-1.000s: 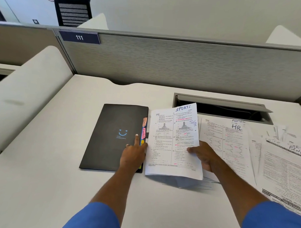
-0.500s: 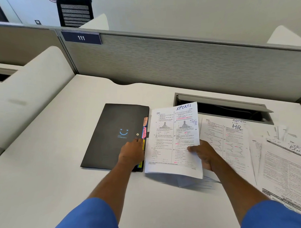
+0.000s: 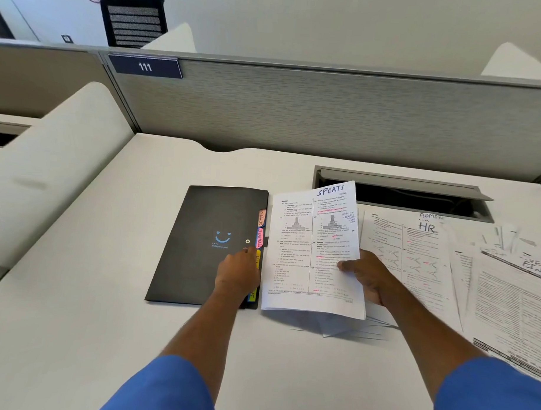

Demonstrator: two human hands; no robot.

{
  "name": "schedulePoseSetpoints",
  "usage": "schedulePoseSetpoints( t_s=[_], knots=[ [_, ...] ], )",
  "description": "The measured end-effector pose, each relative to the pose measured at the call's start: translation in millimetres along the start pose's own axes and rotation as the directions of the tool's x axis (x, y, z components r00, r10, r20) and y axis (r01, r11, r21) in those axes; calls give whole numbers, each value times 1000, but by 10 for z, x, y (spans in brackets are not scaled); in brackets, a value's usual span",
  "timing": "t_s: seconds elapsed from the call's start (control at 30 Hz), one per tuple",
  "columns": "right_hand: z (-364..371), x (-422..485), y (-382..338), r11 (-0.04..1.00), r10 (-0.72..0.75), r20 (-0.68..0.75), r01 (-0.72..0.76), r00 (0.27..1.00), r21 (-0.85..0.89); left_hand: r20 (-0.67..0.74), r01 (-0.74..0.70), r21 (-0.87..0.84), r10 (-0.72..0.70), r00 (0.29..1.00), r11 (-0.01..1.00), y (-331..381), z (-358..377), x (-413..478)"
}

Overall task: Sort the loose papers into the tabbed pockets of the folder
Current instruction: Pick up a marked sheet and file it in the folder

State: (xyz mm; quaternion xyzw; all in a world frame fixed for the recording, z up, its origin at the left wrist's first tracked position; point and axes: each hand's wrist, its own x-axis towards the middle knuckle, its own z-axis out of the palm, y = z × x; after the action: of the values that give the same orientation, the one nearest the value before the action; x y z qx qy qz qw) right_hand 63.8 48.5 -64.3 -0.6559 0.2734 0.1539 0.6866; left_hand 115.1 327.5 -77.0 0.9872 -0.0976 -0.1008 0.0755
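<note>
Bare desk [image 3: 76,290] lies left of and in front of the folder [image 3: 200,233]. To its right, spread papers [image 3: 414,256] cover the surface; a partition [image 3: 297,113] and open cable slot [image 3: 416,200] bound the far edge.

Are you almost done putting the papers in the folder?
Hardly started. Nothing looks filed: the black folder is shut. In hand: the right hand pinches the SPORTS sheet while the left hand rests at the folder's tabs. To go: the HR sheet, the FINANCE sheet and more loose papers.

White desk [image 3: 108,260], folder and papers down.
Black folder [image 3: 200,248] lies flat centre frame; loose sheets [image 3: 420,259] overlap across the right, near the open cable hatch [image 3: 401,194].
</note>
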Motion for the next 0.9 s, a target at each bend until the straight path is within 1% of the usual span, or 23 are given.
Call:
schedulePoseSetpoints(
  t_s=[0.07, 0.13, 0.27, 0.4, 0.63, 0.9],
  knots=[
    [-1, -1, 1, 1000, -5, 7, 5, 1000, -3, -4, 2, 13, -2, 1000, 1000, 17, 34, -17],
    [-6, -3, 3, 1000, -7, 13, 8, 1000, -10, -7, -12, 63, 13, 1000, 998, 36, 73, -31],
    [-38, 1, -11, 1000, -16, 10, 16, 1000, -25, 1, -81, 195, 83, 997, 977, 24, 147, -23],
    [-79, 26, -22, 999, -13, -11, 13, 1000, -33, -1, -134, 240, 138, 990, 961, 17, 170, -19],
    [-49, 54, -21, 999, -8, -15, 7, 1000, -50, 32, -144, 241, 141, 990, 960, 1, 132, -19],
    [-22, 21, -17, 999, -4, -4, 4, 1000, -48, 24, -120, 203, 118, 993, 972, 20, 91, -40]
  ],
)
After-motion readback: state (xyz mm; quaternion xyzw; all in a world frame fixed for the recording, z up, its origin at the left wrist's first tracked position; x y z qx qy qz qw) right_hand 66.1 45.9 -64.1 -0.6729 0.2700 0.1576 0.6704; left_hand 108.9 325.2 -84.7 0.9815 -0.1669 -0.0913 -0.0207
